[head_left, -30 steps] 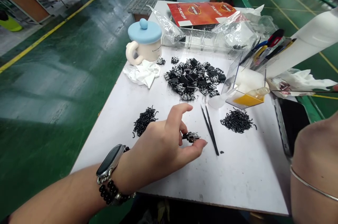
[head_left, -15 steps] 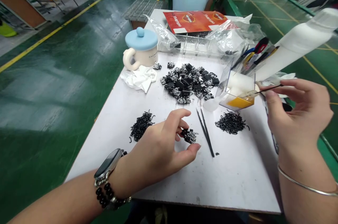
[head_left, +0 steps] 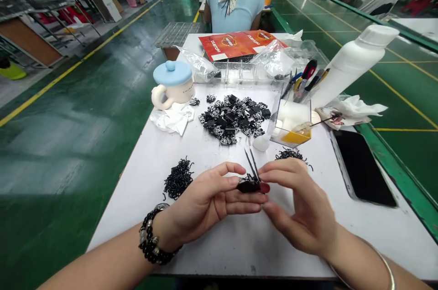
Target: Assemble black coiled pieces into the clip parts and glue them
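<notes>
My left hand pinches a small black part with silver metal prongs, palm turned up. Close on its right, my right hand has thumb and fingers apart, fingertips at the part's edge; whether they touch it I cannot tell. A small red patch shows at the part's right end, its nature unclear. Behind the part lie dark tweezers, their lower end hidden. Further back is a heap of similar black and silver parts. Small black curved pieces form a left pile and a right pile, partly covered by my right hand.
A blue-lidded mug and crumpled tissue stand back left. At right are a clear box with a thin dark stick, a white bottle and a phone. A person in light blue sits ahead.
My right hand has let go of the thin dark stick at the clear box and come left to the part. The part has turned in my left hand. The view has tilted up.
</notes>
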Motion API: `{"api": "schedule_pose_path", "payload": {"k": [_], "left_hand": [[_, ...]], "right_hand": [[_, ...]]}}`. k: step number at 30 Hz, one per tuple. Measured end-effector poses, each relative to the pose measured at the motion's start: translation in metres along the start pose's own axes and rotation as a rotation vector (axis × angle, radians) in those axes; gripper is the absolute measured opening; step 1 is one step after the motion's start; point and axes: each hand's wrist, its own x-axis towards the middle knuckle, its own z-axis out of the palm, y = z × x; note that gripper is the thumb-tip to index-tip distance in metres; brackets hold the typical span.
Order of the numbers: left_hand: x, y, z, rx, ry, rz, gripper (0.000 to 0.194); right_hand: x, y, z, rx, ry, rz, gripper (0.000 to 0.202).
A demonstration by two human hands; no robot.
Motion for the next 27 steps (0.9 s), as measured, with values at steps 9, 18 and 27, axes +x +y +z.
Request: {"api": "schedule_pose_path", "payload": {"k": [9,18,27], "left_hand": [[0.001,-0.005,0.0,0.044,-0.126,0.012,0.018],[0.003,-0.008,-0.005,0.054,-0.15,0.035,0.022],[-0.001,-0.01,-0.01,0.248,-0.02,0.057,0.032]], "right_hand": [[0.0,-0.006,0.005,0.078,0.012,0.184,0.016],[0.004,-0.012,0.002,-0.07,0.088,-0.052,0.015],[0.003,0.0,-0.014,-0.359,0.045,-0.268,0.011]]}}
